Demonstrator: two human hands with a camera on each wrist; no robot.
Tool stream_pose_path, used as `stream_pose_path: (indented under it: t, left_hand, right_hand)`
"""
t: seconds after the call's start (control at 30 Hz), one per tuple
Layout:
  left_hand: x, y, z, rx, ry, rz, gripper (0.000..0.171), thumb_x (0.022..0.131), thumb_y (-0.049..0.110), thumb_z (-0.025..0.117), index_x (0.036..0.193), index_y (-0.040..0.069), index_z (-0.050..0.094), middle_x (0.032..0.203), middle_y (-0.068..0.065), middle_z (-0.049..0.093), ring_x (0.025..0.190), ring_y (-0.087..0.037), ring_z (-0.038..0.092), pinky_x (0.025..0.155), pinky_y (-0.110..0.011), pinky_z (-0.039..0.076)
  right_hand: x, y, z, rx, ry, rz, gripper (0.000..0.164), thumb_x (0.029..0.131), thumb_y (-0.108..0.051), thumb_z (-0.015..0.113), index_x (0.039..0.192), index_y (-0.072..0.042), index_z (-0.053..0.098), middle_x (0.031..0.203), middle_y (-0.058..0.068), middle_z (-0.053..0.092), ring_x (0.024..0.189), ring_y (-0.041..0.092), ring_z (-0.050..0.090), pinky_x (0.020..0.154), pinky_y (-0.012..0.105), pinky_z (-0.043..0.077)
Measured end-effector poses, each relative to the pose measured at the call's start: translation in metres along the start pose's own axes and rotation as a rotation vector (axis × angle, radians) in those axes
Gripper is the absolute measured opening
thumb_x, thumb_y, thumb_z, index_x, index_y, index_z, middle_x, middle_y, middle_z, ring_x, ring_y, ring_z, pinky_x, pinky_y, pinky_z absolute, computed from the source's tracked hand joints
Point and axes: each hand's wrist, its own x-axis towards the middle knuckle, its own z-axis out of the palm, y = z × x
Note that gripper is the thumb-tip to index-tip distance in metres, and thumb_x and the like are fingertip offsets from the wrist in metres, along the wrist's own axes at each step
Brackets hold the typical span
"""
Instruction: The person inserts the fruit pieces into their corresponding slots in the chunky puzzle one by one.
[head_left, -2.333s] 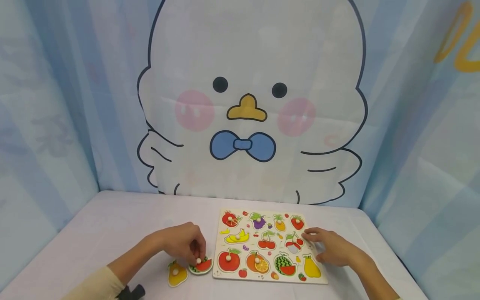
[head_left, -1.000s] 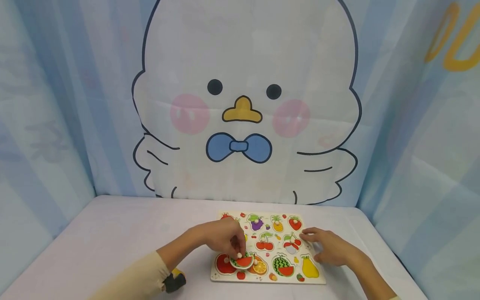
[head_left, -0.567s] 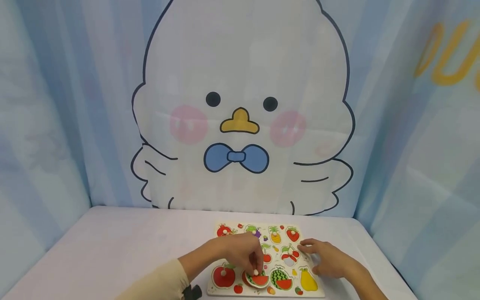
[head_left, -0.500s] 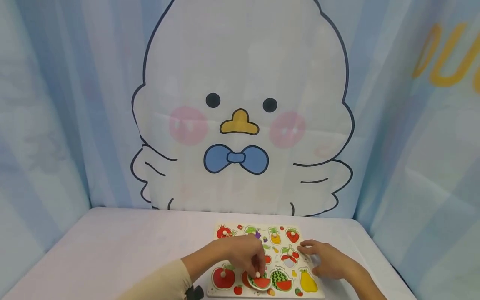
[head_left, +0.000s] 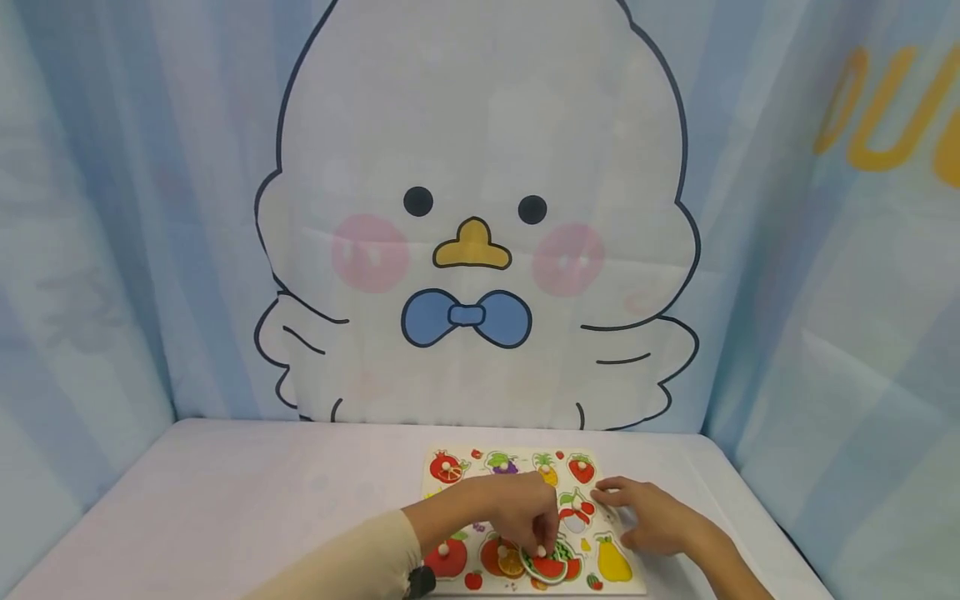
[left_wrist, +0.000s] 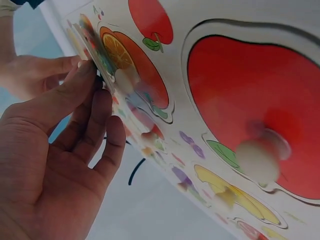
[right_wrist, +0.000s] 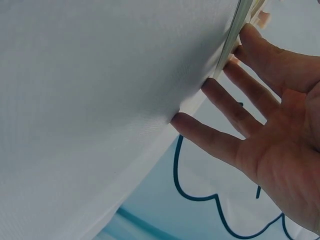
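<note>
My left hand (head_left: 525, 508) pinches a knobbed watermelon puzzle piece (head_left: 549, 570) over the front of the white fruit peg board (head_left: 602, 523). The piece overlaps the printed watermelon picture, hiding part of it; I cannot tell whether it touches the board. In the left wrist view, the thumb and fingers of the left hand (left_wrist: 55, 155) are at the board's far side, with the piece seen nearly edge-on. My right hand (head_left: 663, 515) rests at the board's right edge. The right wrist view has that hand (right_wrist: 285, 125) with fingers spread, tips by the board's edge and the tablecloth.
Knobbed apple (head_left: 447, 557), orange (head_left: 492, 557) and strawberry (head_left: 581, 469) pieces sit in the board, among others. A pear picture (head_left: 614, 560) at the front right has no knob. The white-covered table (head_left: 285, 500) meets a printed curtain (head_left: 480, 375) behind.
My left hand has lifted the watermelon piece from the table left of the board and carried it right, over the apple and orange. The right hand stays at the edge. The head view has shifted.
</note>
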Motion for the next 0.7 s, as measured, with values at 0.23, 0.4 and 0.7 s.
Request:
stream_pose_path:
  t: [0.23,0.4,0.7]
  left_hand:
    - [0.008,0.002,0.003,0.026,-0.006,-0.029,0.007,0.082,0.014,0.076,0.082,0.021,0.075,0.070,0.019,0.062,0.065,0.007,0.055,0.062,-0.009,0.044]
    - [0.012,0.004,0.003,0.037,0.001,-0.038,0.007,0.083,0.015,0.075,0.083,0.022,0.075,0.073,0.017,0.064,0.067,0.008,0.054,0.064,-0.008,0.043]
    - [0.023,0.007,0.005,0.085,0.009,-0.046,0.005,0.082,0.019,0.077,0.081,0.024,0.075,0.069,0.020,0.060,0.067,0.007,0.053,0.065,-0.007,0.041]
  right_hand:
    - [0.001,0.000,0.000,-0.001,-0.001,-0.015,0.060,0.071,-0.002,0.078,0.128,-0.015,0.063,0.136,0.003,0.052,0.120,0.032,0.049,0.098,0.060,0.039]
    - [-0.001,0.000,-0.001,-0.008,-0.001,-0.038,0.060,0.071,-0.001,0.077,0.128,-0.014,0.062,0.136,0.004,0.052,0.120,0.033,0.049,0.098,0.061,0.038]
    - [-0.004,0.000,-0.001,-0.013,0.010,-0.051,0.059,0.072,-0.001,0.075,0.128,-0.015,0.063,0.137,0.005,0.051,0.120,0.035,0.048,0.097,0.062,0.038]
